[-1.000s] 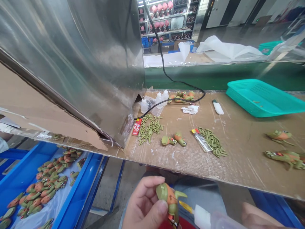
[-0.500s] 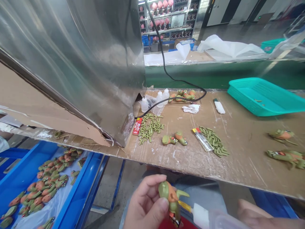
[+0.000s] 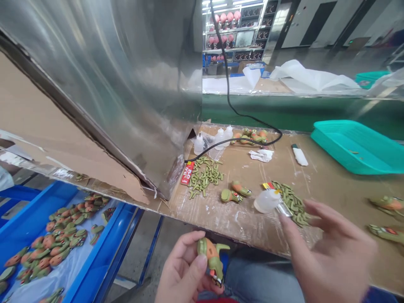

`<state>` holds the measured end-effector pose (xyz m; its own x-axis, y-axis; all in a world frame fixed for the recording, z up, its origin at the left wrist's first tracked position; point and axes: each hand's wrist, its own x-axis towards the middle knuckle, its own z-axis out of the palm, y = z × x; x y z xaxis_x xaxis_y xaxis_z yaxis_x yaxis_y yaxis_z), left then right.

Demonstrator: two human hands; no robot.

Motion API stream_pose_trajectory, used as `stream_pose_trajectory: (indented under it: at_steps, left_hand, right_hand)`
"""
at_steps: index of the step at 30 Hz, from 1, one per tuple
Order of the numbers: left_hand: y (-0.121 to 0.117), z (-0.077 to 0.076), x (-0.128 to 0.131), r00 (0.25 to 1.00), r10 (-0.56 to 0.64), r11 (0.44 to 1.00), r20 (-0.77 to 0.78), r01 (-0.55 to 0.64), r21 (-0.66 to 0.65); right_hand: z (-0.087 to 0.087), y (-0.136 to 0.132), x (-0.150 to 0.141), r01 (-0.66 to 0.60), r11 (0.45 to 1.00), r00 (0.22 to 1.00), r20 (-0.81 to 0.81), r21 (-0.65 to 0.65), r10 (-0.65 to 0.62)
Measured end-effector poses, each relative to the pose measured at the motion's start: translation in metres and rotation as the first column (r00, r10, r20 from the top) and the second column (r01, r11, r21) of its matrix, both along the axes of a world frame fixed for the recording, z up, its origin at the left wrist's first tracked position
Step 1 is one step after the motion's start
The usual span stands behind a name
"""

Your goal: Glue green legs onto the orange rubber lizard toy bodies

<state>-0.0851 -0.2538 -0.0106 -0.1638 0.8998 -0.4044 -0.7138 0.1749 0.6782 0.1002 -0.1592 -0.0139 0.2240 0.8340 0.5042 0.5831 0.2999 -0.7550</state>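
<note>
Low in the middle of the view, my left hand [image 3: 183, 273] pinches a green and orange toy figure [image 3: 212, 256] between thumb and fingers, below the table's front edge. My right hand [image 3: 328, 252] hovers over the cardboard-covered table [image 3: 334, 185] with its fingers spread, a little blurred. Just past its fingertips a small clear glue bottle [image 3: 266, 201] with a yellow tip lies on the table beside a pile of small green parts [image 3: 292, 202]. No finger visibly grips the bottle. Two more toy pieces [image 3: 235, 192] lie a little to the left of it.
A big slanted sheet-metal housing [image 3: 110, 84] fills the left. A second pile of green parts [image 3: 205, 174], small white bottles [image 3: 217, 139] and a black cable [image 3: 233, 109] lie behind. A teal tray [image 3: 356, 147] sits right; a blue bin [image 3: 104, 252] of figures stands lower left.
My right hand rose from my lap to the table with the glue bottle, which now lies by the green parts. The left hand still holds the figure; the view shifted slightly.
</note>
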Motion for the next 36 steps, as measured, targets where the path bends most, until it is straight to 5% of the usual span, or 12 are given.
stream_pose_trajectory:
  at_steps: [2, 5, 9, 14, 21, 28, 32, 36]
  left_hand:
    - [0.002, 0.0, -0.001, 0.998, 0.069, 0.998, -0.012, -0.069, -0.013]
    - [0.003, 0.001, -0.002, 0.991, 0.131, 0.991, -0.016, -0.132, -0.019]
    - [-0.003, -0.001, -0.009, 0.991, 0.134, 0.991, -0.025, -0.135, -0.012]
    - [-0.008, 0.0, -0.021, 0.979, 0.197, 0.98, -0.06, -0.199, -0.023]
    - [-0.002, -0.001, -0.019, 0.97, 0.228, 0.972, -0.084, -0.231, -0.03]
    - [-0.004, 0.0, -0.014, 0.996, 0.092, 0.996, -0.019, -0.092, 0.011]
    - [-0.006, 0.007, -0.008, 1.0, -0.013, 0.997, -0.009, 0.013, 0.079]
    - [-0.007, 0.01, -0.001, 0.998, -0.055, 0.992, -0.002, 0.055, 0.11]
  right_hand:
    - [0.01, -0.005, -0.017, -0.122, 0.987, 0.97, 0.225, 0.104, 0.097]
    - [0.012, 0.005, -0.057, -0.464, 0.886, 0.72, 0.581, -0.005, 0.38]
    - [0.0, 0.032, -0.106, -0.345, 0.928, 0.637, 0.691, -0.139, 0.341]
    - [-0.007, 0.045, -0.123, -0.255, 0.941, 0.559, 0.759, -0.225, 0.333]
    - [-0.005, 0.043, -0.107, -0.422, 0.871, 0.577, 0.666, -0.252, 0.472]
    - [0.038, 0.002, -0.059, -0.659, 0.7, 0.667, 0.217, -0.274, 0.713]
    - [0.053, -0.022, -0.04, -0.779, 0.579, 0.578, 0.08, -0.24, 0.812]
    - [0.052, -0.032, -0.032, -0.795, 0.562, 0.54, 0.154, -0.229, 0.827]
